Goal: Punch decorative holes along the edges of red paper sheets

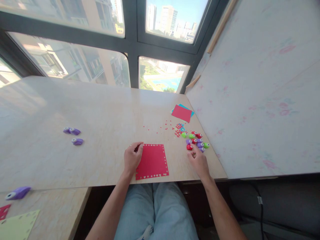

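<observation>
A square red paper sheet [152, 161] lies near the table's front edge, with small shaped holes punched along its borders. My left hand [132, 158] is at its upper left corner, fingers closed on the paper. Off to the right, my right hand [198, 161] has thumb and fingers closed around a red craft punch [189, 147] at the near side of a cluster. Several purple, green and red craft punches make up that cluster, among them a green punch [206, 145] and a purple punch [199, 140]. Part of the red punch is hidden by my fingers.
Red and blue paper bits [180, 129] are heaped behind the cluster. Stacked red and blue sheets [182, 113] lie farther back, beside the wall [250, 100]. Purple punches [77, 141] sit at left. A yellow punched sheet [18, 225] and another purple punch [18, 193] are lower left.
</observation>
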Available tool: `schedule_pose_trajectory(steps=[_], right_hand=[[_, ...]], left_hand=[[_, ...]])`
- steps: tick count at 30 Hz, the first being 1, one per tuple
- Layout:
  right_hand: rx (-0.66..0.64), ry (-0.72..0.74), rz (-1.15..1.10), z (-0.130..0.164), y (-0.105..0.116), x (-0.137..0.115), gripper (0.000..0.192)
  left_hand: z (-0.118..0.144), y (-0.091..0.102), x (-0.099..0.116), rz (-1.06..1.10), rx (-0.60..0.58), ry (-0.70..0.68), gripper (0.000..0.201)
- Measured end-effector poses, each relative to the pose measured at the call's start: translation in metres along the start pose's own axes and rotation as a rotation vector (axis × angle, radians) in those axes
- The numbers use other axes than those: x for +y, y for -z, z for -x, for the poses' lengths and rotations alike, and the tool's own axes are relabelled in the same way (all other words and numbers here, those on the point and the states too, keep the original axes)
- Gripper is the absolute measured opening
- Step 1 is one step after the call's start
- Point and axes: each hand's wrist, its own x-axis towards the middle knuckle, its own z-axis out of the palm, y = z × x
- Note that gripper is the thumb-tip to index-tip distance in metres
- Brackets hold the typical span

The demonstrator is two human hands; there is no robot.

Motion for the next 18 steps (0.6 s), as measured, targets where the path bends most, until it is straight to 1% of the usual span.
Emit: schedule_pose_trajectory(steps=[5,10,13,18], right_hand=[[0.031,0.033,-0.03,0.004,-0.002,0.001,0.043],[0.071,0.103,-0.046,0.008,-0.004,0.003,0.036],[0.073,0.133,-0.071,0.011,-0.006,0.004,0.03],[0.099,0.145,-0.091,0.016,-0.008,0.003,0.028]], left_hand=[[0.0,0.0,0.0,0.007,0.001,0.002,0.027],[0.0,0.0,-0.001,0.012,-0.002,0.009,0.027],[0.0,0.0,-0.002,0.015,0.0,0.014,0.027],[0.0,-0.001,-0.002,0.011,-0.001,0.013,0.027]])
